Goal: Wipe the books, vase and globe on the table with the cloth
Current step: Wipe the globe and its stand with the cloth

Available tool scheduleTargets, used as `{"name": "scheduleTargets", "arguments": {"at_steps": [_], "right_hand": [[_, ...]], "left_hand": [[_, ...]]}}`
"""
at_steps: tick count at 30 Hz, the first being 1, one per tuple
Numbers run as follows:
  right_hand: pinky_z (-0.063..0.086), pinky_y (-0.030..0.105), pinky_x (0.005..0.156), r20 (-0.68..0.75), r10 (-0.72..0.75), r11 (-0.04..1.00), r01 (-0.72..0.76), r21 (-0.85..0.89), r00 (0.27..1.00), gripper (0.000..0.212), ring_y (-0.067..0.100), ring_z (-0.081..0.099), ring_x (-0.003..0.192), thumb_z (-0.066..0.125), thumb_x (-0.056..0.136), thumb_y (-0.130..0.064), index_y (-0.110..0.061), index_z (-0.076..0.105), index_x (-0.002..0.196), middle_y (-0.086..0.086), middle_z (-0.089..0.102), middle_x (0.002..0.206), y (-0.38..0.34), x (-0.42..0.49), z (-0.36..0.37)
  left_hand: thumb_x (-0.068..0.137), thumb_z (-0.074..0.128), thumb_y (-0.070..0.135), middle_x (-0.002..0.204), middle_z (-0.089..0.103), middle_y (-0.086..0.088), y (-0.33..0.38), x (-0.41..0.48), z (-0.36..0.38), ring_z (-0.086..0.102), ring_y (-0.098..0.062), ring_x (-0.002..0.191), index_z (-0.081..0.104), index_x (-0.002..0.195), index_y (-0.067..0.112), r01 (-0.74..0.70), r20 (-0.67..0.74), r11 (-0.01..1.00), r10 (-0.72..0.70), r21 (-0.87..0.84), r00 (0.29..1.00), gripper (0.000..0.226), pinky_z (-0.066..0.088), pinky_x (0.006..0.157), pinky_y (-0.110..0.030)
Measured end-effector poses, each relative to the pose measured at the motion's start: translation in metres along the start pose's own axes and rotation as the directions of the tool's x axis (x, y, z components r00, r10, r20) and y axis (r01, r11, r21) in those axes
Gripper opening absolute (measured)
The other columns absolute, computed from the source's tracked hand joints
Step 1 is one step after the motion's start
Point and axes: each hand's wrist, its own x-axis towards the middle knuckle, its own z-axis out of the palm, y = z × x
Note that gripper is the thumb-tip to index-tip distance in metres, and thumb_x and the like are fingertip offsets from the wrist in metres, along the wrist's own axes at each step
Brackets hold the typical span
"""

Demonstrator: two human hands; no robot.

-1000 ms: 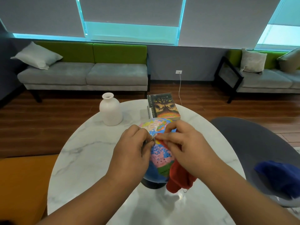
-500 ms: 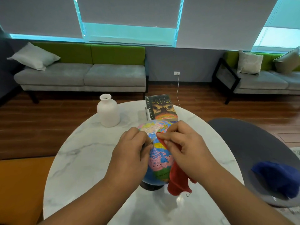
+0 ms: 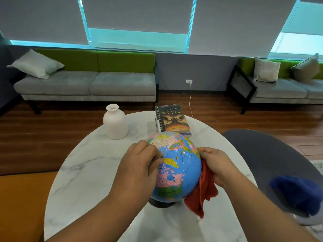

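Observation:
A colourful globe (image 3: 176, 170) on a dark base stands in the middle of the round white marble table (image 3: 87, 172). My left hand (image 3: 139, 165) grips its left side, fingers curled at the upper left. My right hand (image 3: 218, 166) holds a red cloth (image 3: 202, 191) against the globe's right side; the cloth hangs down to the tabletop. A white vase (image 3: 115, 122) stands at the table's far left. A stack of books (image 3: 172, 120) lies at the far edge behind the globe.
A dark grey chair (image 3: 272, 159) with a blue cloth (image 3: 297, 193) on its seat stands to the right of the table. An orange surface (image 3: 19, 203) lies at the lower left. Sofas stand along the far wall.
My right hand with the red cloth has slid from the top of the globe down to its right side. My left hand has shifted left on the globe.

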Motion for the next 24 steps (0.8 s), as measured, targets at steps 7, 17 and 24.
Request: {"name": "scheduleTargets", "arguments": {"at_steps": [7,17,24], "right_hand": [[0.039,0.003,0.084,0.172,-0.741,0.534,0.725,-0.436,0.649,0.023,-0.005,0.056,0.092,0.062,0.088,-0.006,-0.023,0.075,0.099,-0.008,0.057,0.094,-0.016,-0.061,0.022],[0.035,-0.002,0.086,0.160,-0.735,0.488,0.677,-0.551,0.659,0.024,-0.014,0.050,0.097,0.062,0.089,-0.004,-0.017,0.075,0.103,-0.019,0.052,0.097,-0.025,-0.046,0.020],[0.055,0.031,0.073,0.562,-0.734,-0.011,0.821,-0.571,0.381,0.029,0.022,0.060,0.090,0.048,0.088,-0.027,-0.021,0.073,0.103,-0.002,0.061,0.101,-0.020,-0.076,0.042]], "left_hand": [[0.080,0.075,0.022,0.082,0.052,0.017,0.001,0.002,-0.002,0.053,-0.010,0.083,0.065,0.079,0.027,0.115,-0.033,0.993,-0.116,-0.022,0.993,0.011,0.040,0.065,-0.017],[0.083,0.070,0.020,0.076,0.048,0.019,0.005,0.005,-0.003,0.048,-0.010,0.080,0.061,0.077,0.028,0.150,-0.041,0.988,-0.149,0.030,0.988,0.014,0.033,0.062,-0.011],[0.083,0.069,0.017,0.077,0.049,0.014,0.003,0.005,-0.002,0.049,-0.010,0.079,0.059,0.077,0.026,0.142,-0.048,0.990,-0.141,0.016,0.989,0.014,0.032,0.062,-0.010]]}}
